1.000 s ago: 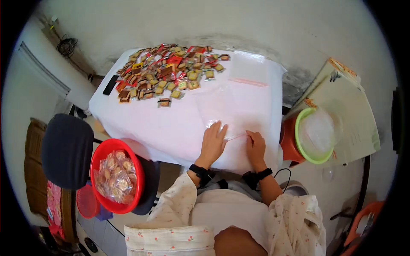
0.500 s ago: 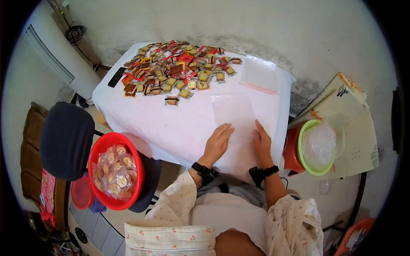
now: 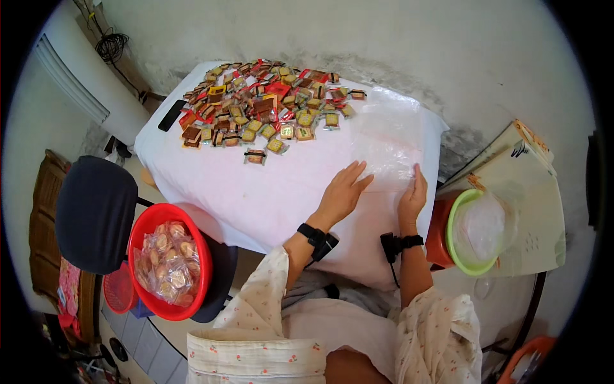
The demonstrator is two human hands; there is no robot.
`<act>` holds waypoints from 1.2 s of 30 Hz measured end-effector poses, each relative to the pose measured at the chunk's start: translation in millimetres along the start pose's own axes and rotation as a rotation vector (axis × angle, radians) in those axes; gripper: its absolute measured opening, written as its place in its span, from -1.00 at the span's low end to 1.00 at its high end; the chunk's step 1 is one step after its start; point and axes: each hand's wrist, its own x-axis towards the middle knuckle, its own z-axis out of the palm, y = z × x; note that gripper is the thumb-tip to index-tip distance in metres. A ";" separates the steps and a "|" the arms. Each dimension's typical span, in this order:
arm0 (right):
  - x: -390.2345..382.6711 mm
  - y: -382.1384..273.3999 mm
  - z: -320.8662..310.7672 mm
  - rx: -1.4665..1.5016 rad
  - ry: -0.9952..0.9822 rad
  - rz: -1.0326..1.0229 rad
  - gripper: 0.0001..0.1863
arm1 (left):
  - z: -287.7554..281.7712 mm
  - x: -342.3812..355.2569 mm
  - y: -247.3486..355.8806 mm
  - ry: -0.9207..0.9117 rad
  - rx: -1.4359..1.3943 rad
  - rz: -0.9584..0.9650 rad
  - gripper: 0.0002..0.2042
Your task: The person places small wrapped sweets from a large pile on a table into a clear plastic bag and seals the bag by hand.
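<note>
A flat, clear plastic bag (image 3: 384,157) lies toward the right side of the white-covered table (image 3: 217,173), over other clear bags (image 3: 387,105). My left hand (image 3: 345,195) rests at the bag's near left corner, fingers stretched and apart, holding nothing. At the near right corner, my right hand (image 3: 412,200) has its fingers and thumb on the bag's edge, apparently pinching it. Farther back on the left spreads a pile of small wrapped biscuits (image 3: 256,105). One wrapped biscuit (image 3: 255,156) lies apart on the near side of the pile.
A black phone (image 3: 172,116) lies at the table's left edge. On a dark chair (image 3: 96,214) stands a red basin (image 3: 135,272) of bagged biscuits. To the right, a green basin (image 3: 455,256) holds clear plastic bags. A wall (image 3: 384,45) runs behind the table.
Both hands have moved right and slightly away from me. The clear bag has slid right, now overlapping the other bags. The head view has shifted slightly.
</note>
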 end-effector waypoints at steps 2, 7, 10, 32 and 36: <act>-20.0 21.5 7.4 -0.047 -0.126 0.045 -0.58 | 6.8 -13.9 -8.7 -0.068 0.004 -0.049 -0.57; -22.0 8.5 7.4 0.271 -0.135 0.441 -0.59 | -6.2 -37.0 -38.1 -0.010 -0.033 -0.215 -0.56; -21.8 36.0 8.4 0.328 0.104 0.464 -0.62 | -35.9 -42.9 -70.7 0.218 0.138 -0.314 -0.57; -23.2 34.1 13.5 -0.143 -0.146 0.260 -0.63 | -78.6 -73.1 -82.6 0.351 -0.139 -0.735 -0.71; -23.0 32.8 17.9 -0.119 -0.175 0.301 -0.63 | -69.8 -73.1 -79.7 0.425 -0.413 -0.865 -0.76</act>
